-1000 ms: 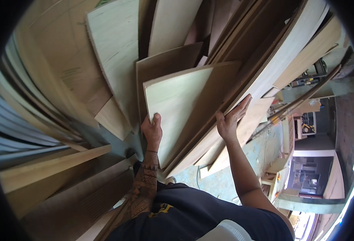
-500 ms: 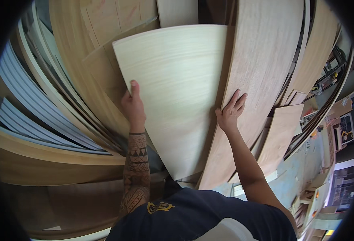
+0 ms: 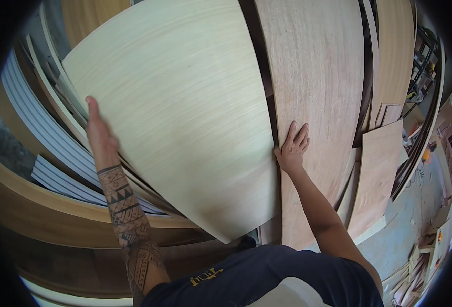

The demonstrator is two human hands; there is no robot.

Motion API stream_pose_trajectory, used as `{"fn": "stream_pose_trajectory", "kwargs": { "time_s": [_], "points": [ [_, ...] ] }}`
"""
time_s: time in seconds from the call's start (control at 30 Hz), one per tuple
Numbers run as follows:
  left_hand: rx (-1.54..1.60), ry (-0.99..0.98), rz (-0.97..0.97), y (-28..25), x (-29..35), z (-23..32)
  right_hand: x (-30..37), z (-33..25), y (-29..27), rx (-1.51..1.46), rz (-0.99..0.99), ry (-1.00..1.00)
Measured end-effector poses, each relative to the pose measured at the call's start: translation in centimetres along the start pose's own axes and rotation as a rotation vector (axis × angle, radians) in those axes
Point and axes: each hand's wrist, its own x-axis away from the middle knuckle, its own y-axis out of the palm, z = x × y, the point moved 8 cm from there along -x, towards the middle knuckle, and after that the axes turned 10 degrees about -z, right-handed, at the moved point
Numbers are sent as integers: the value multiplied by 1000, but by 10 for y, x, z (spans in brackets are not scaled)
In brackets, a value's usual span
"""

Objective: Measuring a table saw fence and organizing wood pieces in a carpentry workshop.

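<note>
A pale plywood sheet (image 3: 185,112) fills the middle, leaning out from the stack. My left hand (image 3: 102,134) grips its left edge, thumb on the face and the other fingers hidden behind. To its right a tall, pinkish-brown plywood board (image 3: 315,82) stands upright. My right hand (image 3: 292,151) lies flat on that board near its left edge, fingers stretched out and thumb at the edge. A dark gap separates the two sheets along most of their height.
Ribbed light-blue panels (image 3: 57,123) and curved-looking board edges stand at the left. A smaller plywood piece (image 3: 379,169) leans at the right. Beyond it are the floor (image 3: 415,204), a dark shelf rack (image 3: 424,64) and a pile of wood scraps (image 3: 415,273).
My left hand has moved left and drawn the pale plywood sheet with it, so the sheet appears larger and covers the boards behind. My right hand stays on the pinkish-brown board.
</note>
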Motion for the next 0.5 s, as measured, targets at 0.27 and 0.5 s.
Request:
{"fn": "stream_pose_trajectory", "kwargs": {
  "time_s": [0.27,0.5],
  "points": [
    [-65,180,1,-35,91,153,44,-91,-53,-444,116,-453],
    [-176,430,95,21,199,253,20,-76,-56,-1357,-110,-408]
  ]
}}
